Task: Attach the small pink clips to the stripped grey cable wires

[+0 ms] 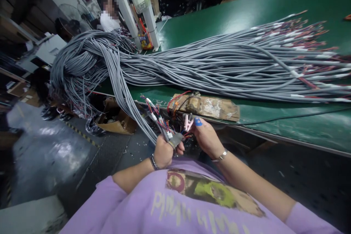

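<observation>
My left hand (163,152) is closed around several grey cables (137,117) near their ends, in front of my body. Stripped tips with thin coloured wires (157,115) and white bands stick up past the fist. A grey cover (175,140) sits on the left thumb. Just to the right, my right hand (207,137) pinches a small pink two-armed clip (188,122), whose exact kind is unclear. One of its digits wears a blue cover (197,121). The clip is close to the wire ends; whether it touches them I cannot tell.
A large bundle of grey cables (192,62) lies along the green table (287,117) and droops over its left end. A wooden board (208,106) rests at the near edge. White posts (150,18) rise behind. Below is a cardboard box (117,120); another person (109,20) is farther back.
</observation>
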`<move>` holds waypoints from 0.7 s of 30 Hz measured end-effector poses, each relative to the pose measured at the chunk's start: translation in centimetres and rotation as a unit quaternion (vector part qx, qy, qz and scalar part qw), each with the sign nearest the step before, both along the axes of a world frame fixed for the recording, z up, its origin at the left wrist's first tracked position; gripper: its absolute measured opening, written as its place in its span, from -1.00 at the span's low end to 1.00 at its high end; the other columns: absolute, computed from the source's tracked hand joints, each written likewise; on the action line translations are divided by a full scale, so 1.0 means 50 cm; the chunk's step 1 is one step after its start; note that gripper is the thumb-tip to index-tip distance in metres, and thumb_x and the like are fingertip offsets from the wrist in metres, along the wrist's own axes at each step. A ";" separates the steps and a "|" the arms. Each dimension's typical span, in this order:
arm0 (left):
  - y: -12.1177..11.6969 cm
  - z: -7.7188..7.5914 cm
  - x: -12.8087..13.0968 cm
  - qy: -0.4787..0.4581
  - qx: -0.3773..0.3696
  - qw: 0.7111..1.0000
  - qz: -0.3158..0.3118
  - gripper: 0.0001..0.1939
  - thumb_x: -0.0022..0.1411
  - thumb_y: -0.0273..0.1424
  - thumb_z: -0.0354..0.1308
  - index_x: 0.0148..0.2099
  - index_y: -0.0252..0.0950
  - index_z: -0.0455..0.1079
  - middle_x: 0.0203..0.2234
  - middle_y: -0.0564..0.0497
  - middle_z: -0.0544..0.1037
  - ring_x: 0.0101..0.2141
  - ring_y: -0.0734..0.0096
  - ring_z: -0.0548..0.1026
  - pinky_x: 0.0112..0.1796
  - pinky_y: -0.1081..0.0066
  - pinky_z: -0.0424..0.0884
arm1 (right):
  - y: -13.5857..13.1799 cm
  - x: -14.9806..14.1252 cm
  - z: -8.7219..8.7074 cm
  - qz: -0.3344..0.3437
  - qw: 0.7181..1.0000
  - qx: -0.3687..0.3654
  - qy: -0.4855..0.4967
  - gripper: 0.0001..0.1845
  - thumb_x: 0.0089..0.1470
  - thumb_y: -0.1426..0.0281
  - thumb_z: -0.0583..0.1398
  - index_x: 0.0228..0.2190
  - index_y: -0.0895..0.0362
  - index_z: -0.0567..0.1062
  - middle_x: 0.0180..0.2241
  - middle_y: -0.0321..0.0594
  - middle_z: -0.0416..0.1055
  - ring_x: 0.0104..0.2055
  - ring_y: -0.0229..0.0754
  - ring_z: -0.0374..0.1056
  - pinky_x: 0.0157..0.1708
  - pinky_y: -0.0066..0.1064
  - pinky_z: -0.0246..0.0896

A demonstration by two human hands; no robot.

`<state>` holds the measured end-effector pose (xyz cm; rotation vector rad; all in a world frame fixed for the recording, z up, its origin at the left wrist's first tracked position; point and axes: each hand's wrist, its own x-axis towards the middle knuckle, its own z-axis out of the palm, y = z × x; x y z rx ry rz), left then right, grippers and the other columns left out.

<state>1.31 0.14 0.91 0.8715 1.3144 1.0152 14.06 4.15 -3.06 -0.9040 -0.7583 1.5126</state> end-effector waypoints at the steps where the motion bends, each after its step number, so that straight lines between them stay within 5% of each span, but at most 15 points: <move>1: 0.001 -0.001 0.002 0.001 0.002 1.000 -0.001 -0.45 -0.17 0.10 0.29 -0.61 -0.32 0.29 -0.77 0.05 0.42 -0.77 0.56 0.32 -0.71 0.53 0.24 | -0.001 -0.002 -0.001 0.001 1.000 0.001 -0.002 -0.49 -0.17 -0.14 0.26 -0.53 0.05 0.43 -0.58 -0.33 0.35 -0.50 -0.23 0.22 -0.40 -0.34 0.22; 6: 0.004 -0.010 0.008 -0.001 0.016 1.000 -0.003 -0.46 -0.18 0.09 0.30 -0.59 -0.32 0.30 -0.77 0.05 0.43 -0.78 0.54 0.31 -0.71 0.52 0.25 | 0.007 -0.008 -0.007 0.093 0.989 -0.070 0.092 -0.46 -0.27 -0.15 0.31 -0.51 0.08 0.48 -0.55 -0.26 0.42 -0.55 -0.24 0.23 -0.49 -0.34 0.20; 10: 0.004 -0.018 0.008 0.007 0.016 1.000 -0.006 -0.45 -0.14 0.10 0.28 -0.60 -0.31 0.29 -0.77 0.04 0.43 -0.77 0.56 0.30 -0.71 0.52 0.25 | 0.016 -0.005 -0.012 0.163 0.972 -0.084 0.147 -0.51 -0.13 -0.09 0.27 -0.44 0.08 0.51 -0.49 -0.24 0.49 -0.52 -0.23 0.30 -0.46 -0.35 0.23; 21: -0.004 -0.021 0.006 0.024 -0.005 0.999 -0.028 -0.42 -0.16 0.15 0.25 -0.63 -0.32 0.29 -0.77 0.01 0.42 -0.77 0.56 0.29 -0.70 0.51 0.24 | 0.022 -0.011 -0.034 0.123 0.966 -0.110 0.199 -0.67 -0.16 0.05 0.36 -0.40 -0.02 0.52 -0.44 -0.36 0.53 -0.40 -0.23 0.38 -0.34 -0.39 0.33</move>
